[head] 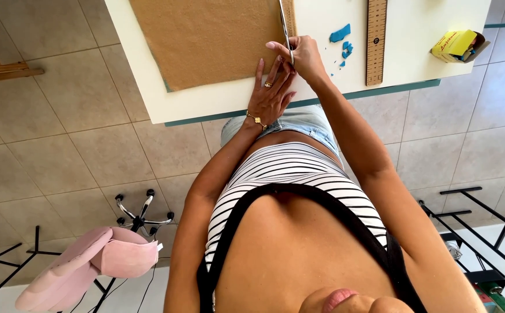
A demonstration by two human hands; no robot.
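On the desk (pixel 148 87) I see the tan sheet (pixel 206 40) lying flat, its near edge toward me. My left hand (pixel 269 95) rests open, fingers spread, pressing the desk just beside the sheet's corner. My right hand (pixel 302 55) is closed around the scissors (pixel 286 29), blades running up along the sheet's right edge. I judge the sheet light, soft and floppy, best pinned flat near the cut. Farther right lie blue scraps (pixel 340 35), a wooden ruler (pixel 375 40) and a yellow box (pixel 458 45).
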